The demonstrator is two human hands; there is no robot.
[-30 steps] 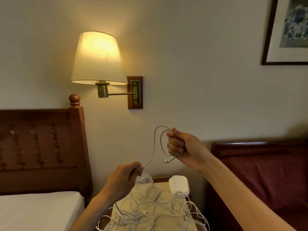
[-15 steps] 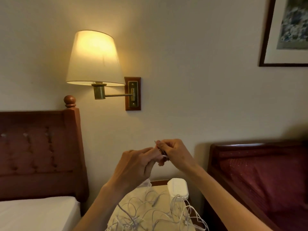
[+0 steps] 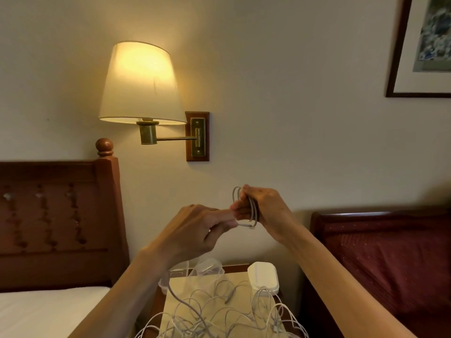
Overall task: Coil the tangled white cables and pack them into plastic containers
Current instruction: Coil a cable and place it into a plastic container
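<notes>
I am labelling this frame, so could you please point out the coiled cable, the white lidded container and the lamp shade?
coiled cable [image 3: 253,211]: head view, loops beside the right hand.
white lidded container [image 3: 263,276]: head view, lid top.
lamp shade [image 3: 141,81]: head view, middle of the shade.

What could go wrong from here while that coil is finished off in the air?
1. The right hand grips the coiled white cable by only part of its loops; they may spring open while the left hand handles the free end.
2. A dropped coil would land in the tangled cables below.
3. The pile overhangs the nightstand and could slide off.
</notes>
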